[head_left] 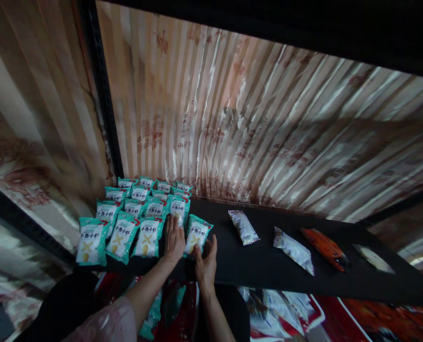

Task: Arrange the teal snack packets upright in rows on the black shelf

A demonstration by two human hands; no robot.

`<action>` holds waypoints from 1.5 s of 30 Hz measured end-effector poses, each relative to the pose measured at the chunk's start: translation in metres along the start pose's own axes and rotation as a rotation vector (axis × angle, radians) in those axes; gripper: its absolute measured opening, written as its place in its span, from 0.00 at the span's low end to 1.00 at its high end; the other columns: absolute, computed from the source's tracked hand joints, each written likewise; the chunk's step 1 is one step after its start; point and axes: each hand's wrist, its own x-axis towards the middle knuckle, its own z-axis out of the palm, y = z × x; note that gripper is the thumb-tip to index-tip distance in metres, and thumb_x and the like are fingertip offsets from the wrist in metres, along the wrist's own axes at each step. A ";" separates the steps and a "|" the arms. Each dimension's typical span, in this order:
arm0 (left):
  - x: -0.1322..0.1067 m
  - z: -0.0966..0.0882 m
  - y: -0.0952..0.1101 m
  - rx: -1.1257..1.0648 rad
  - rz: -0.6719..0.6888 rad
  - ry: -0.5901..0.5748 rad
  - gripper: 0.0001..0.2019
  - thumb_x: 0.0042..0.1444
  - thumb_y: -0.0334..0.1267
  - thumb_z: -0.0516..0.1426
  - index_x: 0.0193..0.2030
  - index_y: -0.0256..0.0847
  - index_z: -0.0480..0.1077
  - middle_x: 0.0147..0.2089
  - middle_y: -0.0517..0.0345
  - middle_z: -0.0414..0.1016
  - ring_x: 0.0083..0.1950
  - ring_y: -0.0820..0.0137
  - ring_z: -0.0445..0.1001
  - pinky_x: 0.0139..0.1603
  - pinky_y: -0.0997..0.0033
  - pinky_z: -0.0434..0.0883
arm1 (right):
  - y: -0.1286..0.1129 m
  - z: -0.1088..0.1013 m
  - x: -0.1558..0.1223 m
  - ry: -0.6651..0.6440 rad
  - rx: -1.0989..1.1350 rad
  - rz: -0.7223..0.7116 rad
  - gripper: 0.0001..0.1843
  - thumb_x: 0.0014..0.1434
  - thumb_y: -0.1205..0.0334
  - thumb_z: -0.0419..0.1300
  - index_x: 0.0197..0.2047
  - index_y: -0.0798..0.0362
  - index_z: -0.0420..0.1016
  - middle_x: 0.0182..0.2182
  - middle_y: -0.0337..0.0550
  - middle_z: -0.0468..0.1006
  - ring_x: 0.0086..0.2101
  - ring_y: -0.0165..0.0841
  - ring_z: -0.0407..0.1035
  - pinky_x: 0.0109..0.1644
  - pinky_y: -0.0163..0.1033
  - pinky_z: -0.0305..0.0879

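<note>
Watching remotely, I see my right grip (206,265), thumb and fingers spread, touching the endmost teal packet (197,233) on the black shelf (229,259); my left hand (174,241), fingers straight, touches a neighbouring packet (179,205). Nudging could topple either.

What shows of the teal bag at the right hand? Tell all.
The teal bag has a white front with dark lettering, yellowish artwork and a red mark. It looks like plump plastic film. It sits on the black shelf, top tipped rightward; the thumb of the right hand overlaps its lower front.
</note>
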 end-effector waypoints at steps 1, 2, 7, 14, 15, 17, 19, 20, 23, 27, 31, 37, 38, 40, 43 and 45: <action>0.002 0.001 0.000 0.000 -0.012 -0.005 0.22 0.63 0.35 0.40 0.62 0.30 0.56 0.62 0.39 0.62 0.68 0.61 0.50 0.64 0.51 0.59 | -0.002 0.004 0.000 -0.011 0.008 -0.013 0.48 0.51 0.43 0.54 0.66 0.61 0.43 0.57 0.63 0.63 0.56 0.44 0.63 0.55 0.47 0.62; 0.004 0.001 -0.001 0.000 -0.030 -0.020 0.22 0.63 0.35 0.40 0.60 0.30 0.58 0.61 0.39 0.63 0.68 0.61 0.52 0.64 0.51 0.59 | -0.004 0.008 0.000 -0.019 0.012 -0.025 0.47 0.52 0.43 0.54 0.66 0.61 0.43 0.57 0.63 0.64 0.56 0.44 0.62 0.56 0.47 0.61; 0.016 -0.002 0.000 0.013 -0.150 -0.162 0.22 0.61 0.35 0.40 0.57 0.27 0.62 0.59 0.37 0.66 0.65 0.61 0.58 0.64 0.54 0.58 | -0.010 0.026 -0.001 -0.061 0.003 -0.070 0.43 0.53 0.46 0.54 0.66 0.59 0.45 0.56 0.61 0.65 0.55 0.43 0.63 0.57 0.49 0.59; 0.022 -0.017 0.014 -0.087 -0.197 -0.110 0.23 0.61 0.36 0.42 0.61 0.29 0.57 0.62 0.37 0.62 0.64 0.60 0.60 0.62 0.56 0.62 | -0.006 0.045 0.007 -0.092 -0.030 -0.159 0.40 0.54 0.50 0.53 0.65 0.61 0.48 0.58 0.61 0.63 0.56 0.43 0.62 0.58 0.48 0.59; 0.020 -0.020 0.017 -0.090 -0.207 -0.101 0.24 0.61 0.37 0.42 0.61 0.28 0.55 0.62 0.35 0.61 0.64 0.59 0.59 0.62 0.56 0.62 | -0.004 0.047 0.010 -0.090 -0.031 -0.165 0.40 0.53 0.50 0.54 0.65 0.61 0.49 0.58 0.60 0.64 0.56 0.43 0.62 0.58 0.49 0.59; 0.014 -0.028 0.025 -0.105 -0.167 -0.087 0.24 0.61 0.37 0.43 0.62 0.28 0.53 0.64 0.35 0.58 0.66 0.58 0.56 0.63 0.53 0.60 | -0.001 0.049 0.014 -0.081 -0.029 -0.169 0.39 0.53 0.51 0.54 0.64 0.60 0.52 0.58 0.59 0.64 0.56 0.44 0.61 0.59 0.50 0.58; 0.005 -0.037 0.032 -0.131 -0.117 -0.067 0.24 0.61 0.37 0.43 0.63 0.30 0.53 0.66 0.38 0.55 0.68 0.60 0.51 0.65 0.51 0.57 | 0.002 0.050 0.017 -0.083 -0.021 -0.183 0.37 0.54 0.51 0.53 0.63 0.58 0.54 0.59 0.58 0.63 0.57 0.44 0.60 0.60 0.51 0.56; -0.001 -0.042 0.034 -0.146 -0.101 -0.069 0.24 0.61 0.37 0.42 0.63 0.31 0.53 0.66 0.39 0.54 0.69 0.61 0.50 0.66 0.51 0.56 | 0.002 0.050 0.018 -0.090 -0.019 -0.195 0.36 0.54 0.52 0.53 0.63 0.58 0.54 0.59 0.57 0.62 0.57 0.43 0.60 0.60 0.51 0.56; -0.019 -0.056 0.036 -0.177 -0.132 -0.121 0.23 0.63 0.39 0.42 0.62 0.33 0.57 0.68 0.42 0.52 0.69 0.62 0.48 0.66 0.52 0.55 | 0.001 0.051 0.018 -0.122 -0.030 -0.240 0.34 0.55 0.54 0.53 0.63 0.56 0.54 0.59 0.56 0.62 0.57 0.43 0.60 0.60 0.51 0.56; -0.042 -0.067 0.029 -0.197 -0.174 -0.195 0.23 0.63 0.41 0.41 0.63 0.36 0.56 0.68 0.45 0.52 0.69 0.63 0.50 0.67 0.54 0.55 | -0.004 0.055 0.014 -0.164 -0.032 -0.293 0.33 0.56 0.54 0.53 0.63 0.54 0.54 0.58 0.54 0.65 0.55 0.42 0.62 0.58 0.50 0.60; -0.053 -0.071 0.021 -0.205 -0.191 -0.227 0.24 0.64 0.41 0.40 0.65 0.36 0.52 0.69 0.46 0.50 0.69 0.64 0.49 0.67 0.55 0.55 | -0.007 0.059 0.013 -0.182 -0.037 -0.288 0.33 0.57 0.54 0.54 0.63 0.56 0.54 0.58 0.56 0.63 0.55 0.42 0.61 0.59 0.50 0.59; -0.053 -0.073 0.018 -0.196 -0.171 -0.247 0.24 0.64 0.40 0.41 0.66 0.39 0.51 0.69 0.48 0.49 0.69 0.65 0.48 0.67 0.55 0.54 | -0.008 0.061 0.016 -0.191 -0.053 -0.303 0.32 0.57 0.53 0.53 0.63 0.56 0.54 0.57 0.57 0.64 0.56 0.42 0.61 0.58 0.51 0.59; -0.053 -0.074 0.017 -0.192 -0.165 -0.248 0.24 0.64 0.40 0.41 0.66 0.38 0.51 0.69 0.48 0.49 0.69 0.65 0.48 0.67 0.55 0.54 | -0.009 0.061 0.016 -0.192 -0.055 -0.302 0.32 0.57 0.53 0.53 0.62 0.57 0.54 0.56 0.57 0.65 0.56 0.43 0.60 0.59 0.51 0.58; -0.053 -0.074 0.015 -0.184 -0.149 -0.254 0.24 0.64 0.40 0.41 0.66 0.38 0.51 0.69 0.47 0.50 0.69 0.65 0.48 0.67 0.55 0.54 | -0.009 0.061 0.015 -0.189 -0.061 -0.305 0.31 0.57 0.52 0.53 0.61 0.57 0.56 0.55 0.57 0.66 0.56 0.43 0.60 0.59 0.51 0.58; -0.054 -0.075 0.011 -0.174 -0.124 -0.269 0.24 0.64 0.39 0.40 0.66 0.37 0.50 0.69 0.47 0.49 0.69 0.65 0.48 0.67 0.55 0.55 | -0.010 0.062 0.014 -0.187 -0.081 -0.323 0.30 0.58 0.52 0.52 0.60 0.57 0.58 0.55 0.56 0.65 0.56 0.42 0.60 0.58 0.51 0.58; -0.055 -0.075 0.009 -0.168 -0.117 -0.271 0.24 0.64 0.39 0.41 0.66 0.37 0.50 0.69 0.47 0.49 0.69 0.65 0.48 0.67 0.55 0.55 | -0.010 0.064 0.013 -0.185 -0.091 -0.327 0.30 0.58 0.51 0.52 0.60 0.57 0.58 0.55 0.57 0.65 0.56 0.43 0.60 0.57 0.51 0.59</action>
